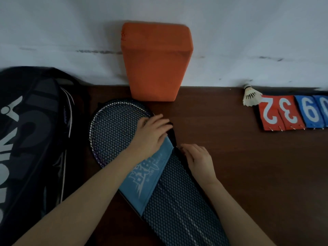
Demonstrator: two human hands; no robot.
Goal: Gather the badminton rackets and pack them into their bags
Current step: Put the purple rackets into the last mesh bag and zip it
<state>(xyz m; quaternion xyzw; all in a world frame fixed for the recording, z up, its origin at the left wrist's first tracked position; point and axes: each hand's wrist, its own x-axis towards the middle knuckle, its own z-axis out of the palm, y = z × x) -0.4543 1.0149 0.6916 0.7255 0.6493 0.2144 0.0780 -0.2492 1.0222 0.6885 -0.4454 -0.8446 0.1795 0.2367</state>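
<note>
Below a white wall [230, 32], on the dark brown wooden table [248, 174], the mesh-patterned blue racket cover [170, 201] lies diagonally; left hand [152, 132] presses it flat-fingered, right hand [198, 160] pinches its edge.

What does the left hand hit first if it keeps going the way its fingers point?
The left hand points up and right across the racket cover. Past the cover's edge lies bare wooden table; nothing stands in that line, though depth is uncertain.

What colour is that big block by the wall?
Orange: the block shows plainly in the head view.
</note>
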